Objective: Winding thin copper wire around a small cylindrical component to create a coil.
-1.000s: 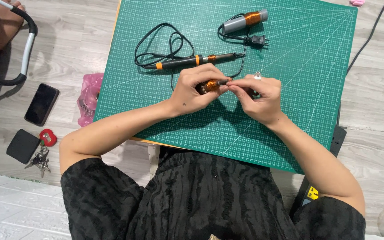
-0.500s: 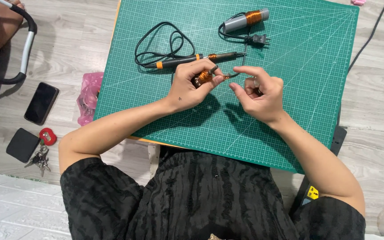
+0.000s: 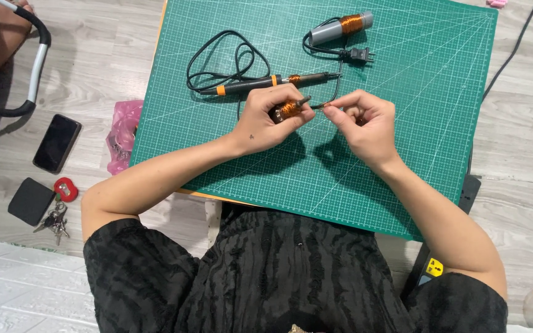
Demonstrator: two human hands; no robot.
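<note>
Our left hand [image 3: 265, 122]: grip clamped on a copper coil [image 3: 289, 109]. Our right hand [image 3: 365, 126]: fingertips pinched together just beside the coil; soldering iron [image 3: 272, 82] just beyond.

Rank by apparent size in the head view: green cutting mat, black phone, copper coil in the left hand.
1. green cutting mat
2. black phone
3. copper coil, pinched in the left hand

Looks like a home hobby workbench for electronics: green gridded cutting mat [image 3: 402, 154] on a small table, soldering iron [image 3: 266, 83] with coiled black cord, copper-wound coil [image 3: 342, 26] beside a plug, pale wood-look floor [image 3: 112, 61] strewn with phone [image 3: 57, 143], keys [image 3: 55, 219] and pink bag [image 3: 121, 132].
</note>
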